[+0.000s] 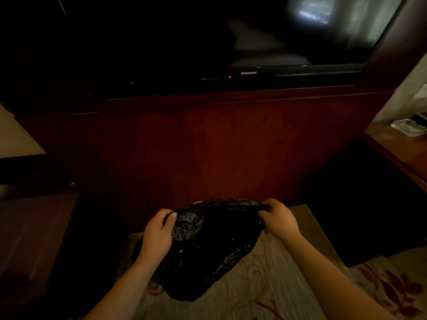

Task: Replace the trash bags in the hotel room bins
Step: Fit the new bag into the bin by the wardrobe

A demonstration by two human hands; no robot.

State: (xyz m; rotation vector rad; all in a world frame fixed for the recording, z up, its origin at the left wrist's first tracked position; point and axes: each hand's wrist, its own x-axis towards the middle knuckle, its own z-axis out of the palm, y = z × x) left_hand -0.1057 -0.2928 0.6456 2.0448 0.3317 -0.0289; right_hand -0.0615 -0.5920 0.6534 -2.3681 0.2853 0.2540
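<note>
A black plastic trash bag (208, 245) hangs between my two hands in the lower middle of the head view, its mouth pulled apart. My left hand (158, 234) grips the bag's left rim with fingers curled over it. My right hand (278, 217) pinches the right rim. The bag sags down over a patterned carpet (265, 285). No bin is plainly visible; the room is dim and the space under the bag is hidden.
A dark red wooden panel (231, 146) stands straight ahead, with a switched-off television (231, 42) above it. A wooden desk (392, 144) at the right carries a clear glass dish (407, 127). Dark furniture sits at the left.
</note>
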